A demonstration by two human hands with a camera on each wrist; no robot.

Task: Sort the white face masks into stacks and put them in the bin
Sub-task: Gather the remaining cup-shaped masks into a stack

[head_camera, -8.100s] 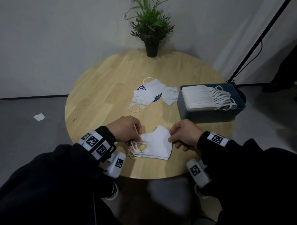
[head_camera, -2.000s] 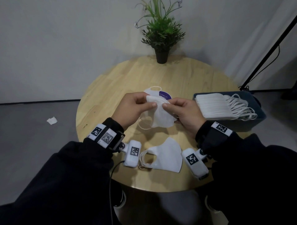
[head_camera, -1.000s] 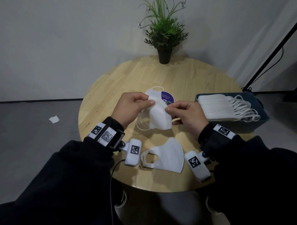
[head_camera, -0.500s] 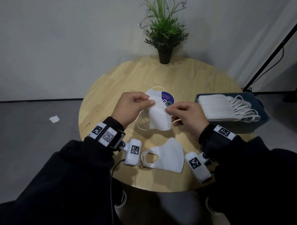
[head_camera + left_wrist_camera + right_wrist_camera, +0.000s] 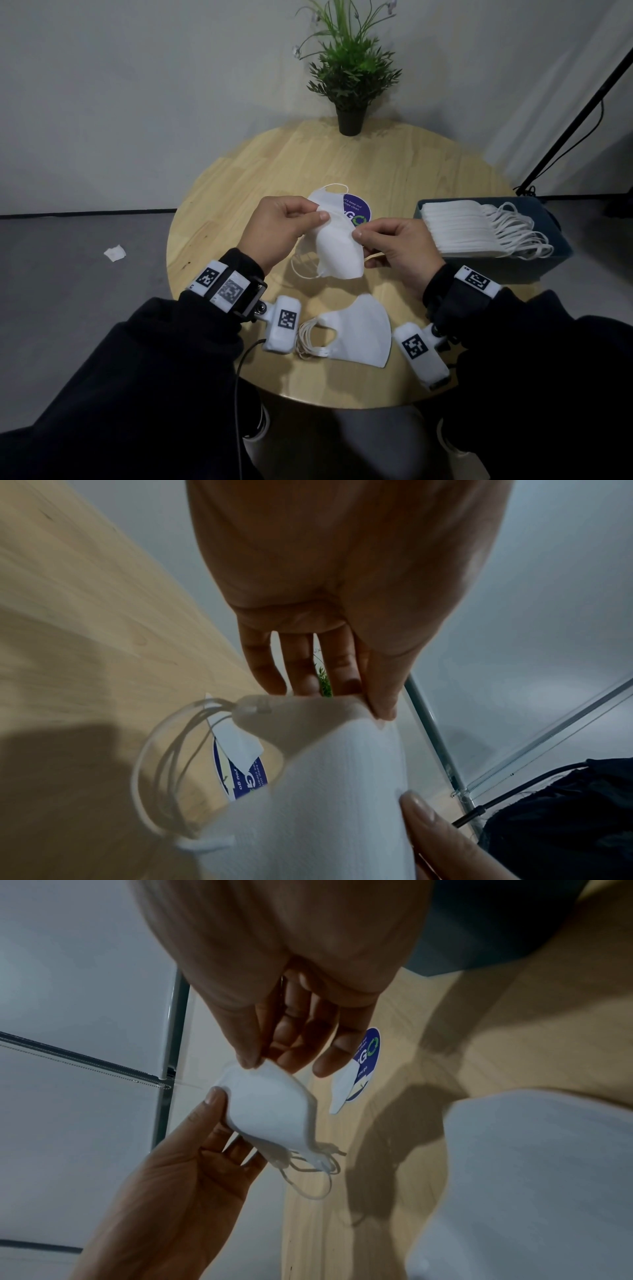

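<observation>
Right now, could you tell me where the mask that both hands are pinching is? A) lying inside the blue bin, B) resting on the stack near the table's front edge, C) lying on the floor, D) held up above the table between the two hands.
D: the left hand and right hand pinch the top edge of the mask, which hangs clear of the table.

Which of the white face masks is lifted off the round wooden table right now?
The white folded mask pinched between the left hand and right hand; the others lie on the table or in the bin.
</observation>
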